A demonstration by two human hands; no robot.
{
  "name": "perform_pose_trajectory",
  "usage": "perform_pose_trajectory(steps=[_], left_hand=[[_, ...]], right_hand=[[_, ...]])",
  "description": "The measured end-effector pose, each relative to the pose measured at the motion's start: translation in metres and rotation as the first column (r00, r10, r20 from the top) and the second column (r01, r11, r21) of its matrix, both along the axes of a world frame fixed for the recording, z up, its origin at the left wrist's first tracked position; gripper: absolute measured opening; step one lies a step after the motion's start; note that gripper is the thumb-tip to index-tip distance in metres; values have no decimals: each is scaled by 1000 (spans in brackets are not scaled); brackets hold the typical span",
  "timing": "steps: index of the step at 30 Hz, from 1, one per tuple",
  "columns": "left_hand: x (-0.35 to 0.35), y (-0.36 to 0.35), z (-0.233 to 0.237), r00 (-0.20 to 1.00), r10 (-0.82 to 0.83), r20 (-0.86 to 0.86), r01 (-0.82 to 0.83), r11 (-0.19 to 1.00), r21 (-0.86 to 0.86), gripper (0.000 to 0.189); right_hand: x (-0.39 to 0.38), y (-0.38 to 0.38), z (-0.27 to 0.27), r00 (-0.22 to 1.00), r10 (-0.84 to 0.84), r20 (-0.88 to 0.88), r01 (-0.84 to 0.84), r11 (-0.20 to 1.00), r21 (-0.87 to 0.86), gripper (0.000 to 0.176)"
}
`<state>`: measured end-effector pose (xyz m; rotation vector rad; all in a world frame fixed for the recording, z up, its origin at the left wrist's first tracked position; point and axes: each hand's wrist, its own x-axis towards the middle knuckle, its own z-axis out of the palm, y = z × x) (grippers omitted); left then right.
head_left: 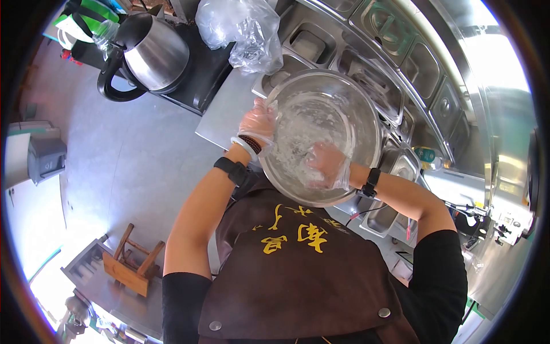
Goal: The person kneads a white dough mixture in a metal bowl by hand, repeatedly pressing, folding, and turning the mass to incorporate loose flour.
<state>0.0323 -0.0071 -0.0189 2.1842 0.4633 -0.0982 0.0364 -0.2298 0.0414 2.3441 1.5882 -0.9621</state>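
Observation:
A large round metal bowl (366, 117) sits in front of my chest, with white, floury, clumpy material (303, 123) spread over its bottom and lower wall. My left hand (258, 121), in a clear plastic glove, is closed on the bowl's left rim. Inside the bowl my right hand (327, 165), also in a clear glove, reaches down into the white material. Its fingers are smeared by motion and partly hidden, so their grip does not show.
Steel food pans (372, 80) line the counter behind and right of the bowl. A crumpled clear plastic bag (243, 31) lies beyond it. An electric kettle (154, 54) stands on a black surface at upper left. A wooden stool (132, 261) is at lower left.

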Motion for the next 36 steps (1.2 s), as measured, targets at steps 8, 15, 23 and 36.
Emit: perform_pose_trajectory(steps=[8, 15, 23, 36], left_hand=[[1, 0, -4, 1000, 4, -24, -3, 1000, 9, 30], [4, -3, -4, 999, -4, -40, 4, 1000, -1, 31], [5, -3, 0, 1000, -14, -19, 15, 999, 33, 31], [9, 4, -7, 994, -109, -28, 111, 991, 72, 41]], right_hand=[[-8, -36, -68, 981, 195, -15, -191, 971, 142, 55], [-11, -5, -79, 941, 326, -93, -334, 938, -96, 49], [-12, -7, -97, 886, 441, 142, -450, 892, 39, 42], [20, -18, -115, 513, -457, -727, 857, 323, 401, 34]])
